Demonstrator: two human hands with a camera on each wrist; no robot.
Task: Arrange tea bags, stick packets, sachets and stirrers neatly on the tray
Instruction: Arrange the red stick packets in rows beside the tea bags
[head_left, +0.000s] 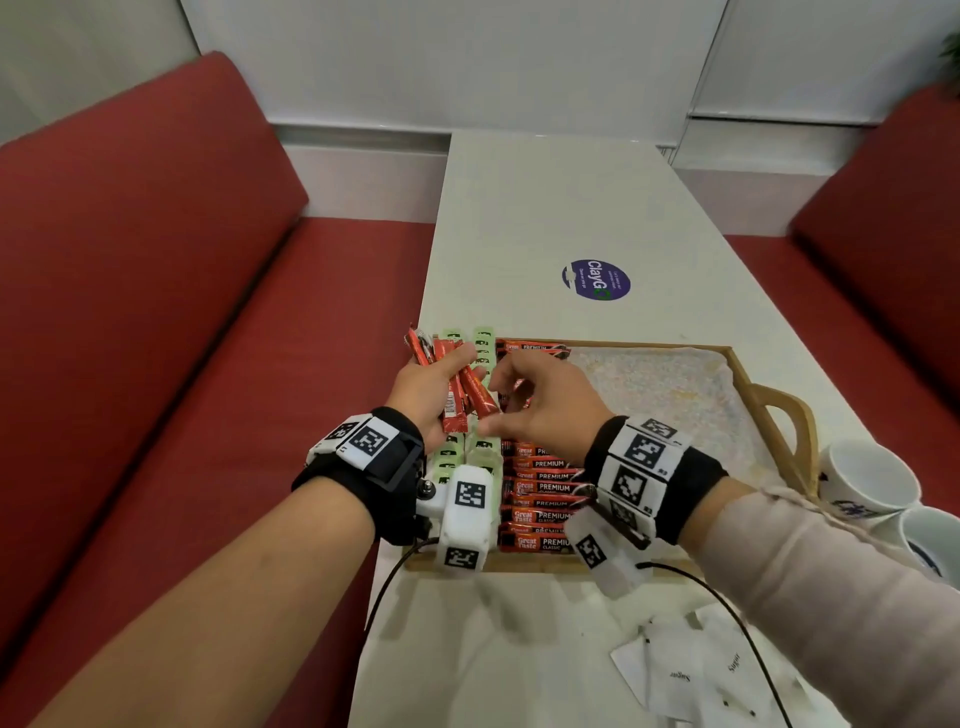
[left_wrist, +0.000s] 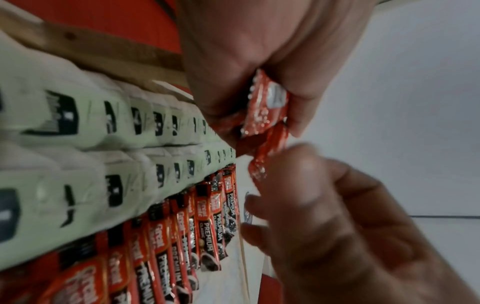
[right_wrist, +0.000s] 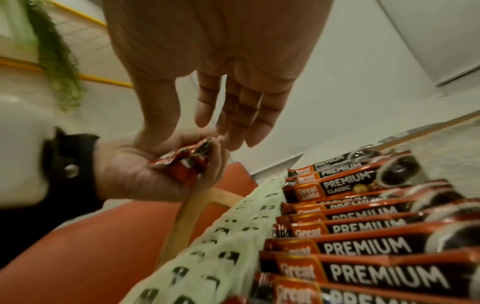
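Wooden tray (head_left: 740, 376), frame centre: green tea bags (head_left: 483, 338) beside stick packets (head_left: 540, 488). Above its left edge, left hand (head_left: 423, 389) clasps red sachets (head_left: 457, 395), long axes toward upper left; right hand (head_left: 545, 405), just right, pinches 1. Sugar packets (head_left: 680, 670) lower right.

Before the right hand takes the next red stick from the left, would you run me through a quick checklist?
1. Left hand grips the red sticks: ok.
2. Right hand holds nothing: cannot tell; thumb and fingertips are at the sticks.
3. Free space on the tray: ok, its right part is bare.
4. Green packets in rows: ok.
5. Premium sticks in a row beside them: ok.
6. Sugar sachets on tray: not ok, they lie on the table.
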